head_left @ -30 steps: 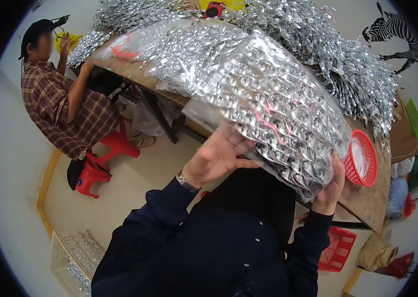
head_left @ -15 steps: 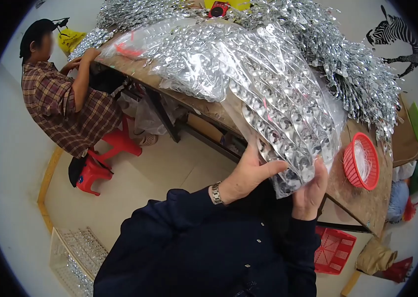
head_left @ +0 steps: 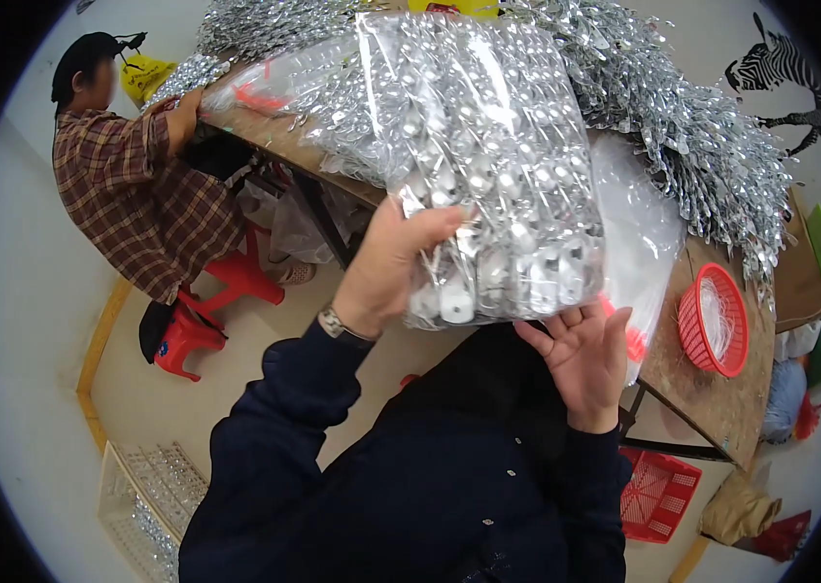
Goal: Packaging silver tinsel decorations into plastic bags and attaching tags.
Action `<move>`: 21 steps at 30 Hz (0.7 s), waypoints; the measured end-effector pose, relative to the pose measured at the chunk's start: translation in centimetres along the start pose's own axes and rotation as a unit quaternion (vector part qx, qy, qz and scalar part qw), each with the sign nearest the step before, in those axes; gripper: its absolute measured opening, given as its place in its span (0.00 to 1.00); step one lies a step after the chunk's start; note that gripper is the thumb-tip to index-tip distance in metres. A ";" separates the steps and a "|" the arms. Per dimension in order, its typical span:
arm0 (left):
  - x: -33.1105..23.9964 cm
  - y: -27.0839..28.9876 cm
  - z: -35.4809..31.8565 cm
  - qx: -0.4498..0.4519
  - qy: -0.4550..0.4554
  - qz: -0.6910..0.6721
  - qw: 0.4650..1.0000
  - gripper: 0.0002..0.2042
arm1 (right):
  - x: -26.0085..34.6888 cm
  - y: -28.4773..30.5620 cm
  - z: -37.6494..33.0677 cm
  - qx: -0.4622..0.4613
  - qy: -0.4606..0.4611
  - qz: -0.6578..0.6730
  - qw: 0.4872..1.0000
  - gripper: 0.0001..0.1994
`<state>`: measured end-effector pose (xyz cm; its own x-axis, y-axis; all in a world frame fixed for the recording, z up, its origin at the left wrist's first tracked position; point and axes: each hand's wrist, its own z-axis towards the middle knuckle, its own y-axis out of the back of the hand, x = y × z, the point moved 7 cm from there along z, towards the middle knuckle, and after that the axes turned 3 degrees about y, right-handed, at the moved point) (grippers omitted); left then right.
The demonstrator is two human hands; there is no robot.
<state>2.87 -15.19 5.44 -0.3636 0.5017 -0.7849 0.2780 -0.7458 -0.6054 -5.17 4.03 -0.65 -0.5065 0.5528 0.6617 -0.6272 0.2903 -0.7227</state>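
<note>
A clear plastic bag [head_left: 508,146] filled with rows of shiny silver beaded strands is held up before me, tilted over the table. My left hand [head_left: 396,253] grips its lower left side, thumb on the front and the other fingers hidden behind. Under the lower right edge, my right hand [head_left: 585,355] is turned palm up with fingers spread, the fingertips at or just below the bag. Behind it lies another clear plastic bag [head_left: 639,214] with a pink-red patch at its lower end. More bagged silver strands [head_left: 323,97] lie on the table to the left.
The wooden table [head_left: 712,403] bears a red basket [head_left: 714,319] of clear thread and a heap of silver tinsel-like strands [head_left: 663,117]. A person [head_left: 124,185] in a plaid shirt sits at the far left on a red stool [head_left: 187,340]. Below the table is a red crate [head_left: 660,494].
The bag of strands has been lifted and swung left, uncovering the clear bag behind it. My left hand moved up and left with it; my right hand has opened from its hold.
</note>
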 end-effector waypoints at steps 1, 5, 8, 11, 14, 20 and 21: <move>-0.7 0.4 0.1 0.009 -0.001 0.012 1.000 0.21 | 0.0 0.0 0.4 0.001 0.001 0.000 1.000 0.37; -2.7 3.1 0.4 -0.004 -0.003 0.085 0.996 0.20 | -1.3 -0.2 1.8 -0.019 -0.048 0.009 0.999 0.31; -4.0 4.3 1.7 0.009 0.018 0.091 0.996 0.17 | -1.5 -0.4 3.2 -0.033 -0.042 -0.088 0.995 0.27; -6.5 7.0 3.2 -0.029 0.040 0.139 0.989 0.10 | -2.0 -3.1 5.2 -0.026 -0.067 -0.140 0.987 0.22; -9.3 9.1 5.7 0.006 0.071 0.183 0.981 0.09 | -2.8 -5.1 7.4 -0.012 -0.085 -0.172 0.981 0.21; -16.4 10.4 11.3 0.090 0.001 0.389 0.917 0.10 | -4.3 -8.7 12.5 0.020 -0.062 -0.178 0.982 0.19; -17.0 10.6 12.0 0.092 0.000 0.389 0.916 0.10 | -4.7 -9.0 13.2 0.023 -0.063 -0.177 0.982 0.17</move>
<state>1.29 -36.92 13.91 -0.1181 -0.2138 -0.9697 0.2978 -0.9392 0.1708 -4.96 -11.51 5.43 -0.3193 0.3218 0.8914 -0.8021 0.4092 -0.4350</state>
